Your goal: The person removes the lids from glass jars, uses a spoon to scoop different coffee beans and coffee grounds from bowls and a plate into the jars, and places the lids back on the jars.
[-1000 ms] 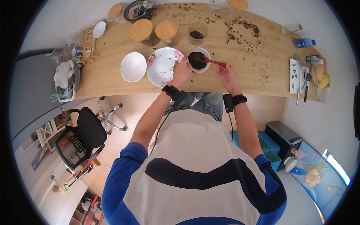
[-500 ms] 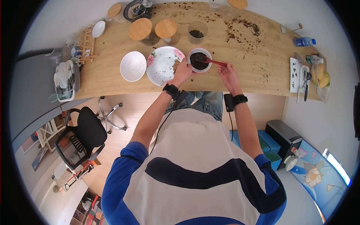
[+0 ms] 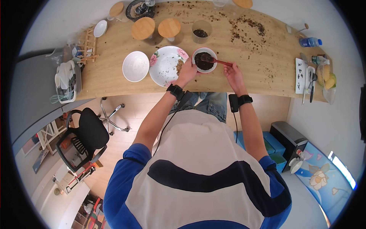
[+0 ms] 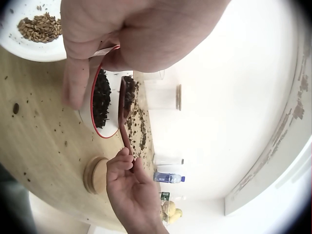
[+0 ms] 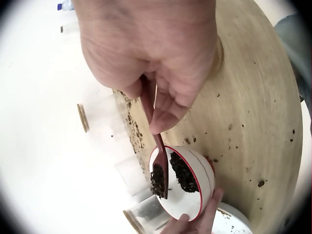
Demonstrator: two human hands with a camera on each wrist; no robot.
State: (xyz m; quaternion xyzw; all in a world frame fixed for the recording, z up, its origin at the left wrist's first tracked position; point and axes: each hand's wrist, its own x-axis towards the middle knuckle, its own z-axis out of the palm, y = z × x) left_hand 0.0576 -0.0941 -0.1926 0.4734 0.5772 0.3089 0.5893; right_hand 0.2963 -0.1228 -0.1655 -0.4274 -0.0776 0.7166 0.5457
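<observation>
My left hand [image 3: 187, 72] grips the near left side of a white bowl [image 5: 183, 207] with a red rim, thumb at the edge. Dark, dry leaf-like bits [image 5: 183, 173] lie inside. Between thumb and fingers, my right hand [image 3: 235, 78] holds the handle of a dark red spoon [image 5: 160, 141]. The spoon's head carries a heap of the same dark bits and overlaps the bowl's opening in the head view. Left of the bowl is a flower-patterned white plate [image 3: 162, 65], with brown grains [image 4: 40, 28] along its right side and dark specks scattered across it.
An empty white bowl [image 3: 136, 66] stands left of the plate. Behind are wooden-lidded jars [image 3: 143, 29] and a clear container [image 3: 201, 32] with dark bits. Dark crumbs [image 3: 248, 30] litter the table's back right. At the right edge lie a white tray [image 3: 300, 76] and a bottle [image 3: 310, 42].
The red-rimmed bowl and both hands have shifted very slightly to the right. The spoon stays over the bowl, and both grips look the same.
</observation>
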